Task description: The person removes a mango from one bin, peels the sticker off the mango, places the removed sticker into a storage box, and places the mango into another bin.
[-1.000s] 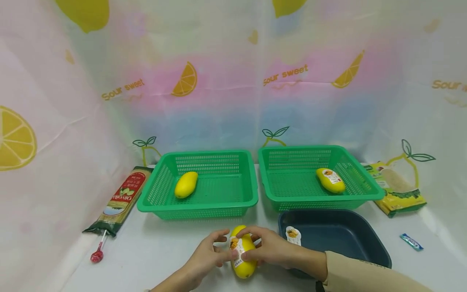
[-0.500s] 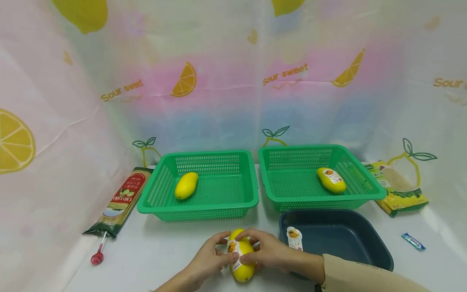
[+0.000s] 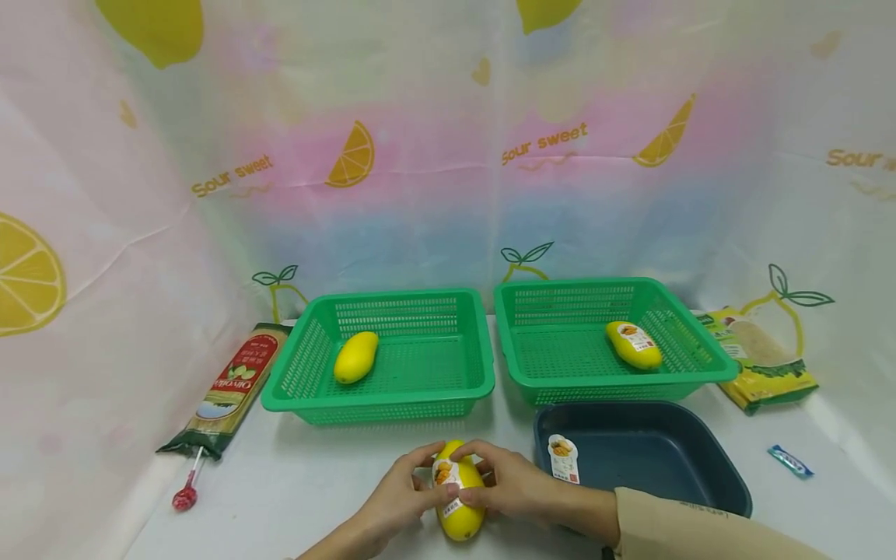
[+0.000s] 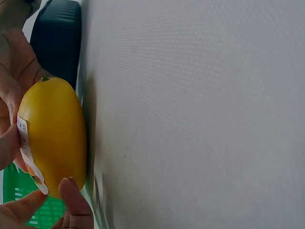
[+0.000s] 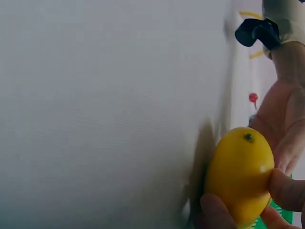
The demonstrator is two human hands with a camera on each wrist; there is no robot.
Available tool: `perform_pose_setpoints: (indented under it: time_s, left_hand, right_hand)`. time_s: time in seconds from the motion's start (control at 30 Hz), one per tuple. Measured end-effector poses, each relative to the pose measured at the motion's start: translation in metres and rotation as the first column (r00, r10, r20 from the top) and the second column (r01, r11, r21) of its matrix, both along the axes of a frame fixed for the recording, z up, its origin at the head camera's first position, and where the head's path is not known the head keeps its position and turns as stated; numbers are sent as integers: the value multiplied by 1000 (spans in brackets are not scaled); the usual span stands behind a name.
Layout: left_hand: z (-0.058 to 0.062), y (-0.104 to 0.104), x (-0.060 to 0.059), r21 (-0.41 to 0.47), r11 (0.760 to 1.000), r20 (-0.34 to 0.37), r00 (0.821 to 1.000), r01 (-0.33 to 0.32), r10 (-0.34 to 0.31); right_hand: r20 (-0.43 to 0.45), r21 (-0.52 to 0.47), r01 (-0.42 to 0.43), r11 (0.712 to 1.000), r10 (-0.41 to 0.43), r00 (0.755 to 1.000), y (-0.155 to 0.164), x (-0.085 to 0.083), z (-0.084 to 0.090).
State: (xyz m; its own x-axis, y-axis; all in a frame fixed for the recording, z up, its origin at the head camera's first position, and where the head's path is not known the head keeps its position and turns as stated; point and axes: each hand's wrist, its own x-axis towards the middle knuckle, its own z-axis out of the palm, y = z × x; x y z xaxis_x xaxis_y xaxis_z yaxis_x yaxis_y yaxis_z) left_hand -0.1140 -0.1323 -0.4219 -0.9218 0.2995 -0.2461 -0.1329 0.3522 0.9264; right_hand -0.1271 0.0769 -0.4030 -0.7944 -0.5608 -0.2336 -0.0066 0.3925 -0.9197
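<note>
A yellow mango (image 3: pixel 462 527) lies on the white table between both hands in the head view. Its white label (image 3: pixel 445 473) carries a fruit picture. My left hand (image 3: pixel 400 493) holds it from the left, thumb on the label and forefinger by the far end. From the right, my right hand (image 3: pixel 519 484) grips the fruit, its thumb beside the left thumb. In the left wrist view the mango (image 4: pixel 55 129) shows the label (image 4: pixel 27 148) along one side, fingertips touching near its edge. Bare skin of the mango (image 5: pixel 240 174) faces the right wrist camera.
Two green baskets (image 3: pixel 378 397) stand behind, each with one mango. A dark blue basin (image 3: pixel 651 451) at right has a similar label (image 3: pixel 563 459) on its left side. A noodle packet (image 3: pixel 234 381), lollipop (image 3: pixel 185 498), yellow bag (image 3: pixel 766 373) and small candy (image 3: pixel 790 461) lie at the sides.
The mango and both hands have shifted slightly left and nearer. Both hands stay on the fruit, with the thumbs close together at the label.
</note>
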Motion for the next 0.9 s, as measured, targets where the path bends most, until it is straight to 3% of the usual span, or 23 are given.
perform_pose_setpoints:
  time_s: [0.07,0.2,0.3,0.43,0.9]
  left_hand:
    - [-1,0,0,-13,1000,-15,1000,0,0]
    - [-2,2,2,-29,1000,-42,999,-3,1]
    - [-2,5,4,-33,999,-73,997,8,-10]
    - [0,9,4,-41,999,-113,993,26,-31]
    - [1,14,0,-97,995,-156,987,11,-27]
  right_hand:
    - [-8,11,-6,1000,6,1000,1,-1,1]
    - [-119,65,21,998,-13,993,-1,-4,5]
    - [-259,119,75,990,-42,965,-5,-8,8]
    - [-362,149,130,980,-68,930,-10,-9,9]
    - [-368,140,167,976,-106,924,-12,-10,9]
